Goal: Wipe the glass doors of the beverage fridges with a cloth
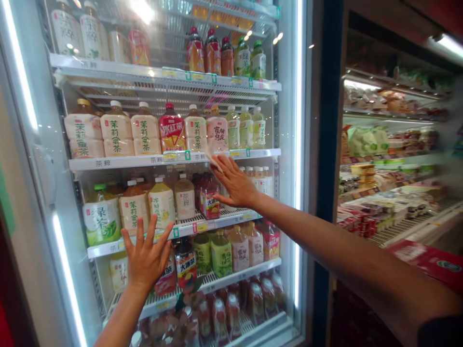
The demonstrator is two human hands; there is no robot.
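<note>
A closed glass door (pixel 166 26) of a lit drinks cooler stands before me. My right hand (pixel 235 180) reaches across to it, palm toward the glass. Under its fingertips is a thin, pale cloth or tissue (pixel 212 161), pressed to the pane in front of a shelf edge; most of it is hidden. Lower and to the left, my left hand (pixel 146 260) lies against the glass with fingers spread, holding nothing. Behind the pane, a large green-labelled tea bottle (pixel 102 217) and a red-labelled iced tea bottle (pixel 172 129) stand upright among several others.
Bright light strips run down both sides of the cooler, the right strip (pixel 298 144) beside a dark frame (pixel 327 120). Farther right is an open refrigerated display with packaged food (pixel 369 140). A red box (pixel 428 262) sits at its near side, below my right forearm's level.
</note>
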